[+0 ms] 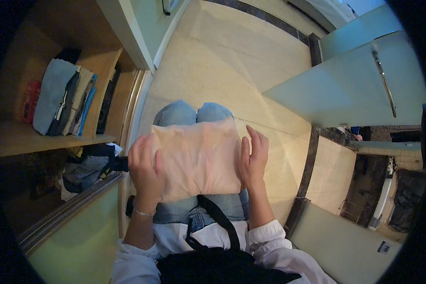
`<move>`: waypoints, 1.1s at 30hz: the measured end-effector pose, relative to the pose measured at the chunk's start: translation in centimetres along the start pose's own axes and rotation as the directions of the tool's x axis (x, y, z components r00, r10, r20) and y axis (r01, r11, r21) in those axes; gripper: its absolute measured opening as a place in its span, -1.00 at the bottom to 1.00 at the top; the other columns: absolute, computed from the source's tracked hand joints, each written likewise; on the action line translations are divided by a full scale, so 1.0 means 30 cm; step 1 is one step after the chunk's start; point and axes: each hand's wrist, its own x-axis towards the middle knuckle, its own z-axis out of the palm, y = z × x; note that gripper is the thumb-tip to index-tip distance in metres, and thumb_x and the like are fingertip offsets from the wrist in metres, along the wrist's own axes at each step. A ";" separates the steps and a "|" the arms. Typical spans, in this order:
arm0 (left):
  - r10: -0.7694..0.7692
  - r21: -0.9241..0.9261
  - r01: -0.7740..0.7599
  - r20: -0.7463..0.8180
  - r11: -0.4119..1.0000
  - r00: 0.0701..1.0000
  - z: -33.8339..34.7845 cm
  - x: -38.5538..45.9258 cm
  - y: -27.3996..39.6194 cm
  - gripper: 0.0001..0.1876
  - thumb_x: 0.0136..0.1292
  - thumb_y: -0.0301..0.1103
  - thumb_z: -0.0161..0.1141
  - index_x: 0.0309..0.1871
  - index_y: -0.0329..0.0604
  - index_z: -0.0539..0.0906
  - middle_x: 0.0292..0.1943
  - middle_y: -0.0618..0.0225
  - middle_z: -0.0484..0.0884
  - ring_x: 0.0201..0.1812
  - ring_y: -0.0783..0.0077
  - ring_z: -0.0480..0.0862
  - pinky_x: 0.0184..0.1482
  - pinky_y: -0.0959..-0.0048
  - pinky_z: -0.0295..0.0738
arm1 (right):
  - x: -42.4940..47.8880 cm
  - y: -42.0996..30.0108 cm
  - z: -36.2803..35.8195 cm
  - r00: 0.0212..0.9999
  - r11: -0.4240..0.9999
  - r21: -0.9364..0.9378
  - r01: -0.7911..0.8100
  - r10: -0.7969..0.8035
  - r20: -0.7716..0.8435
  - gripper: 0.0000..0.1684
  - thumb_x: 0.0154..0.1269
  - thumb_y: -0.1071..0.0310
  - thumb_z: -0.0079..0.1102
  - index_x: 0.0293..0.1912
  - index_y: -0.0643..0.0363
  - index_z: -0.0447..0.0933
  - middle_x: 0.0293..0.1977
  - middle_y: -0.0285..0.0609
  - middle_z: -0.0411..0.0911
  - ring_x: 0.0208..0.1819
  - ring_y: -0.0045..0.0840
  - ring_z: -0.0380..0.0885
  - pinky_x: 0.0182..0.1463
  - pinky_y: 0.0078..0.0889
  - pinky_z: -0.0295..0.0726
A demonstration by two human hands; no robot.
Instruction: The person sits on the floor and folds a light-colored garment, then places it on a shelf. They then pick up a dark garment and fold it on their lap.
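A folded piece of pale peach cloth [198,159] lies across the thighs of blue jeans [175,112] before me. Its surface is lightly creased. My left hand [145,167] is at the cloth's left edge, overlapping it, with the thumb apart from the fingers; no clear grip shows. On the other side, my right hand [254,156] is beside the right edge, palm turned towards the cloth and fingers spread. Whether its palm touches the cloth is hard to tell.
On my left, a wooden cabinet shelf [53,143] holds a stack of folded clothes [65,97]. Crumpled clothes [88,167] lie in the compartment below. A frosted glass door [344,78] with a metal handle [384,83] stands at right. A black strap [218,216] hangs over my lap.
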 end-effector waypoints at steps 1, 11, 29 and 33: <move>0.111 0.112 -0.119 0.072 0.987 0.991 -0.031 -0.001 0.011 -0.49 0.13 -0.32 0.21 0.18 -0.22 0.43 0.15 -0.07 0.41 0.14 -0.01 0.46 0.11 0.16 0.38 | -0.001 -0.015 0.000 0.981 0.980 -0.053 0.190 -0.192 -0.041 -0.49 0.18 0.24 0.15 0.13 0.17 0.43 0.02 0.07 0.45 0.10 -0.14 0.40 0.15 -0.17 0.36; 0.185 0.020 -0.193 0.209 0.981 0.960 0.102 -0.019 0.021 -0.34 0.15 -0.11 0.19 0.33 -0.09 0.33 0.35 -0.16 0.14 0.32 -0.31 0.16 0.28 -0.08 0.11 | -0.043 0.000 0.163 0.953 0.995 -0.060 0.085 -0.063 0.297 -0.18 0.23 -0.11 0.04 0.32 0.20 0.17 0.29 0.26 0.11 0.28 0.09 0.17 0.28 0.03 0.20; -0.248 -0.535 0.339 0.236 0.774 0.940 0.117 0.083 -0.183 -0.65 0.04 -0.40 0.34 -0.11 -0.28 0.51 -0.10 0.08 0.56 -0.06 0.17 0.57 0.06 0.36 0.43 | 0.114 0.119 0.153 0.965 0.940 0.323 0.114 -0.181 0.187 -0.63 0.04 0.39 0.27 -0.11 0.25 0.47 -0.06 0.09 0.47 0.04 -0.21 0.43 0.11 -0.29 0.43; 0.245 -0.004 -0.246 -0.103 0.969 0.964 0.078 0.099 -0.137 -0.73 -0.05 -0.50 0.28 -0.23 -0.21 0.51 -0.18 0.16 0.58 -0.18 0.08 0.60 -0.08 0.38 0.51 | 0.094 -0.004 0.093 0.942 0.849 0.486 -0.207 0.039 0.334 -0.63 0.12 0.38 0.23 -0.07 0.23 0.41 -0.28 0.01 0.53 -0.10 -0.33 0.52 -0.01 -0.32 0.48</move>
